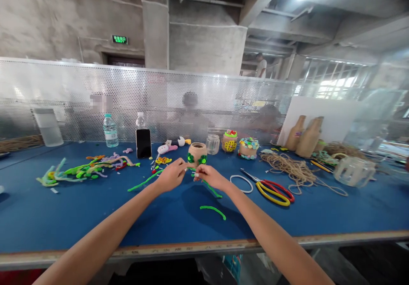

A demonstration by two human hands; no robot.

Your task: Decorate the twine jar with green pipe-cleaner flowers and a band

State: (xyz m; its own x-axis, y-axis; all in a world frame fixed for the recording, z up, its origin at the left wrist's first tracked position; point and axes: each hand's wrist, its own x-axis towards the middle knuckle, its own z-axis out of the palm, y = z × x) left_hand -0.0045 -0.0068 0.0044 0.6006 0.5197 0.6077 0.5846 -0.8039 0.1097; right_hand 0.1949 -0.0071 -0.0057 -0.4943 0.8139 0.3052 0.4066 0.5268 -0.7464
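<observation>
Both hands meet over the blue table, just in front of a twine-wrapped jar (198, 150) with green flower shapes on its side. My left hand (173, 174) is closed, fingertips pinched near the jar. A green pipe cleaner (145, 183) runs out to the left from under it. My right hand (209, 176) is closed in a pinch beside it, and another green length (213, 189) extends down to the right below it. What sits between the fingertips is too small to make out. A short green piece (213, 211) lies nearer the table's front edge.
Red-and-yellow scissors (275, 192) and a white loop (242, 183) lie right of my hands. Behind stand a phone (143, 143), a glass jar (212, 144) and decorated jars (229, 142). Twine (289, 165) lies right; colorful pipe cleaners (86, 170) lie left. A person (261, 66) stands beyond the partition.
</observation>
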